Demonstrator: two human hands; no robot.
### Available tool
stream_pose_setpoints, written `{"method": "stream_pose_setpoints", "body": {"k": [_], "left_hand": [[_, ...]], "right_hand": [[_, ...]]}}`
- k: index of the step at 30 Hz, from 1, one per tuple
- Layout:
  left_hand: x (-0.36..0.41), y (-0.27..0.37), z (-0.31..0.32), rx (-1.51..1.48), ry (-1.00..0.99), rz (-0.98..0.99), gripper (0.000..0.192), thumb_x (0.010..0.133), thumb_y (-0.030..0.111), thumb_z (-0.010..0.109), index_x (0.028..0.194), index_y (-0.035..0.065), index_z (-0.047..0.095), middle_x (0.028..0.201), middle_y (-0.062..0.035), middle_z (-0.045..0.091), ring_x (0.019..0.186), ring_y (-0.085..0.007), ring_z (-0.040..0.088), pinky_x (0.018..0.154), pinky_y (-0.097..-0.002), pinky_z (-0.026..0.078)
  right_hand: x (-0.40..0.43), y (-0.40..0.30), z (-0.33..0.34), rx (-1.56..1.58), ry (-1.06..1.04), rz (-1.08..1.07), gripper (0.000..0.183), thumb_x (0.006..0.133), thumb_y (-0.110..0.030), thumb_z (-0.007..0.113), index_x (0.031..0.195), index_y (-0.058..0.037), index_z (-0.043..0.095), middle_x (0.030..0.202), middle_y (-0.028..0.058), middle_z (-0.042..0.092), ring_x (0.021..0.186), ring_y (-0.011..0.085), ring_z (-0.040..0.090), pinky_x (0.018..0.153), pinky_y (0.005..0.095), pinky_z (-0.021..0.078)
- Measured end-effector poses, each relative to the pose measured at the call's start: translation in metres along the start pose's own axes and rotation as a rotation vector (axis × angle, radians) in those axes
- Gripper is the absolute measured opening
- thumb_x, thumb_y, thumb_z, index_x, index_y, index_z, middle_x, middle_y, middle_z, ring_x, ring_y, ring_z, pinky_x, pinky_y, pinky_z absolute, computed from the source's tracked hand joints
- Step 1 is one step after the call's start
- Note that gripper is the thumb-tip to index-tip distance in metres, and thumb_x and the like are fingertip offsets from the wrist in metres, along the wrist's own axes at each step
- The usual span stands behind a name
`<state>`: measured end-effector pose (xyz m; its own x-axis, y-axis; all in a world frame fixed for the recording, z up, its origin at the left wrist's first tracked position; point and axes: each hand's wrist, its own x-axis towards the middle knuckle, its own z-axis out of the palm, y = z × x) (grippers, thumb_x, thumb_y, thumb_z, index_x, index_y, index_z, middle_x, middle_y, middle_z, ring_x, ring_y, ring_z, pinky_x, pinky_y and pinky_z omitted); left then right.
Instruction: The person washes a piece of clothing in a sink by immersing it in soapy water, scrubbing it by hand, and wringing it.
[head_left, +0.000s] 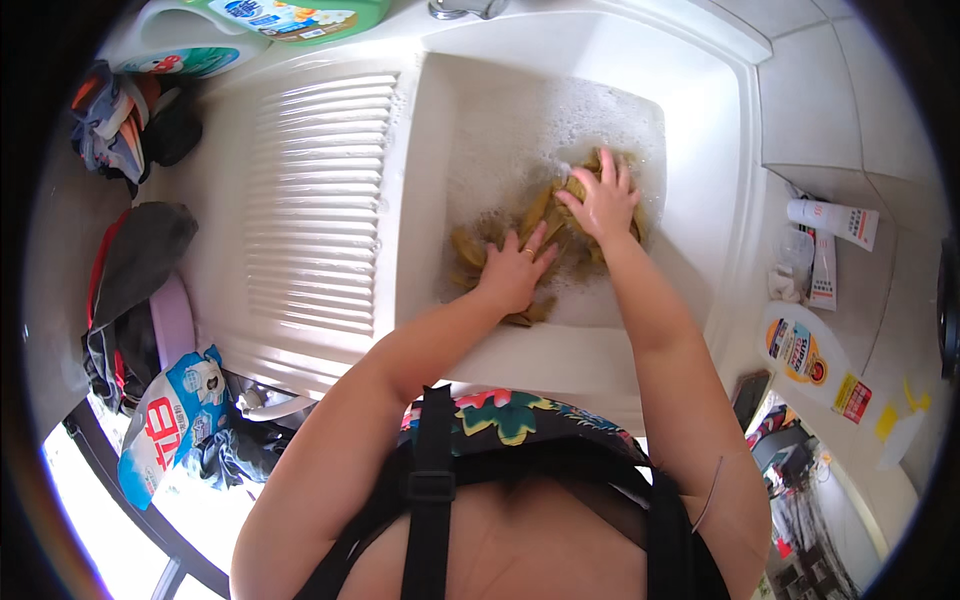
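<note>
A mustard-brown cloth (555, 214) lies wet and bunched in sudsy water inside the white sink basin (686, 161). My left hand (517, 270), with a ring on one finger, rests on the lower left part of the cloth, fingers spread. Farther up and to the right, my right hand (604, 199) presses on the cloth with its fingers apart. Neither hand visibly grips a fold; the fingertips partly dip into the cloth and foam. Part of the cloth is hidden under the hands and suds.
Left of the basin is a ribbed washboard (319, 202). Detergent bottles (300, 19) stand behind it near a metal faucet (469, 7). Shoes (112, 124), dark clothing (139, 255) and a detergent bag (176, 427) lie at left. Tubes (832, 221) and a spray bottle (806, 349) are at right.
</note>
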<state>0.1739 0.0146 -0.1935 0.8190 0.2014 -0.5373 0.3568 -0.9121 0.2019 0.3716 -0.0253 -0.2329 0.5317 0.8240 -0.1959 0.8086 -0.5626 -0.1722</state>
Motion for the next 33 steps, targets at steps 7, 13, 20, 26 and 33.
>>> {"method": "stream_pose_setpoints", "body": {"k": [7, 13, 20, 26, 33], "left_hand": [[0.011, -0.007, 0.004, -0.130, 0.003, 0.001, 0.083, 0.072, 0.043, 0.070, 0.143, 0.0257, 0.033, 0.155, -0.0077, 0.014, 0.131, -0.0371, 0.029, 0.102, -0.0623, 0.026], [0.014, -0.014, -0.003, -0.086, -0.026, -0.055, 0.076, 0.072, 0.044, 0.069, 0.139, 0.0251, 0.040, 0.153, -0.0046, 0.021, 0.139, -0.0389, 0.015, 0.100, -0.0751, 0.011], [0.024, 0.009, 0.021, -0.237, 0.107, -0.029, 0.047, 0.082, 0.023, 0.055, 0.129, 0.0170, 0.051, 0.147, -0.0161, 0.027, 0.131, -0.0438, 0.030, 0.094, -0.0611, 0.037], [0.016, 0.004, 0.018, -0.101, 0.083, 0.028, 0.049, 0.086, 0.020, 0.051, 0.135, 0.0191, 0.047, 0.151, -0.0133, 0.020, 0.132, -0.0418, 0.029, 0.096, -0.0597, 0.038], [0.010, -0.009, 0.005, -0.151, -0.106, -0.063, 0.069, 0.073, 0.042, 0.068, 0.137, 0.0279, 0.044, 0.154, -0.0041, 0.017, 0.137, -0.0352, 0.023, 0.099, -0.0662, 0.027]], "right_hand": [[0.060, 0.041, -0.058, 0.517, -0.094, 0.607, 0.026, 0.093, -0.032, 0.053, 0.103, -0.0104, 0.062, 0.067, -0.0028, 0.060, 0.044, 0.0059, 0.039, 0.041, 0.0214, 0.0347], [-0.062, -0.040, -0.035, 0.137, 0.000, -0.242, 0.044, 0.080, -0.042, 0.063, 0.122, -0.0308, 0.055, 0.142, 0.0104, 0.036, 0.131, 0.0399, 0.031, 0.098, 0.0698, 0.0247], [0.001, -0.010, -0.003, -0.058, -0.033, -0.158, 0.038, 0.078, -0.045, 0.062, 0.113, -0.0294, 0.059, 0.143, 0.0080, 0.033, 0.132, 0.0371, 0.026, 0.100, 0.0664, 0.0206], [0.074, 0.014, -0.033, 0.306, -0.190, 0.281, 0.025, 0.079, -0.026, 0.063, 0.102, -0.0171, 0.059, 0.119, 0.0082, 0.055, 0.101, 0.0256, 0.057, 0.082, 0.0416, 0.0464], [-0.047, -0.040, -0.025, 0.238, 0.109, -0.306, 0.043, 0.072, -0.030, 0.070, 0.113, -0.0257, 0.059, 0.146, 0.0104, 0.030, 0.133, 0.0414, 0.026, 0.102, 0.0688, 0.0199]]}}
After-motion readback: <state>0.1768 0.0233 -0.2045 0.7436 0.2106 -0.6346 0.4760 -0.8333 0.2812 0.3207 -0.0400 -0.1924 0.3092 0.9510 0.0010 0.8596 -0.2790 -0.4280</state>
